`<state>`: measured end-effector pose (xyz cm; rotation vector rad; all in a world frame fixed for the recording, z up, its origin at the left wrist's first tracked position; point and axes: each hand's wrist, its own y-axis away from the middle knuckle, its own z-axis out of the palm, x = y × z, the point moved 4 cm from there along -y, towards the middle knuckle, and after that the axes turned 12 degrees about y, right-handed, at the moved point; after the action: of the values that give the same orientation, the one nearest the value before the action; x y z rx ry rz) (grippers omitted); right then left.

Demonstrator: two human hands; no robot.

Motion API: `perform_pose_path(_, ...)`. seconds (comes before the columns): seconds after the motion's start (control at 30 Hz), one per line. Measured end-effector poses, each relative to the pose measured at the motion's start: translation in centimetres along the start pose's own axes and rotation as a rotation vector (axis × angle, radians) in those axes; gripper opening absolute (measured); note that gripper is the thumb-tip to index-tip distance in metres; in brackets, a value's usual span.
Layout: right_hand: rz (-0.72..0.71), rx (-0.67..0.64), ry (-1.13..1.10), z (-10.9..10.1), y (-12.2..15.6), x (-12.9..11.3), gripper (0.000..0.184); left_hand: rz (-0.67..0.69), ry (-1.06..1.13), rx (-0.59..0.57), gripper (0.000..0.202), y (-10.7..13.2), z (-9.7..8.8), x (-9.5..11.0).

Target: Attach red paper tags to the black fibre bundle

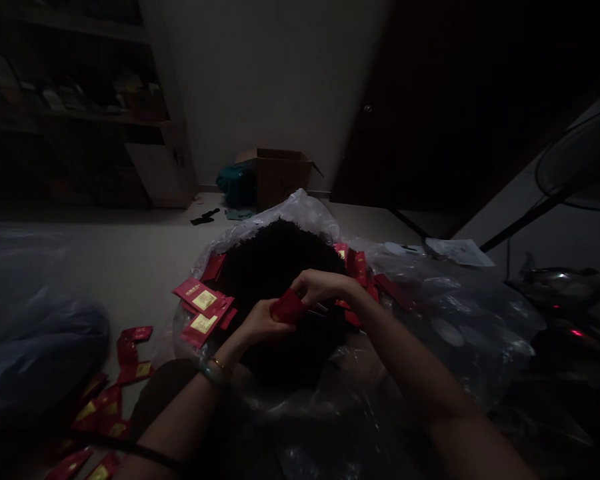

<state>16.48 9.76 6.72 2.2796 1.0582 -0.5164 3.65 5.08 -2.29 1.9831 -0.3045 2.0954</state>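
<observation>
My left hand, with a bracelet and bangle at its wrist, is closed around a small red packet. The fingers of my right hand are bent together at the packet's upper right edge; what they pinch is hidden. Both hands are over a heap of dark, loose, shredded stuff that looks like dried leaves, in a clear plastic bag. Red packets with gold labels lie on the heap's left rim, and more red packets lie at its right.
More red packets are scattered on the floor at the left, near a bulky plastic-covered bundle. Clear plastic spreads to the right. Behind stand an open cardboard box and a teal bag. A fan stands at right.
</observation>
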Motion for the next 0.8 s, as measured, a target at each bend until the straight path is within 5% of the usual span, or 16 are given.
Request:
perform_pose_path(0.43, 0.102, 0.393, -0.168, -2.1, 0.3, 1.3, 0.015, 0.015, 0.047, 0.086, 0.039, 0.0, -0.3, 0.8)
perform_pose_path(0.6, 0.204, 0.663, -0.254, -2.9, 0.1, 3.1, 0.019, 0.051, 0.111, 0.188, 0.04, -0.2, -0.7, 0.6)
perform_pose_path(0.7, 0.119, 0.738, -0.123, -2.9, 0.6, 2.3, 0.027, 0.091, 0.132, 0.236, 0.044, -0.3, -0.8, 0.5)
perform_pose_path(0.8, -0.084, 0.658, -0.016, -1.9, 1.2, 0.1, 0.029, 0.122, 0.139, 0.266, 0.046, -0.4, -0.9, 0.5)
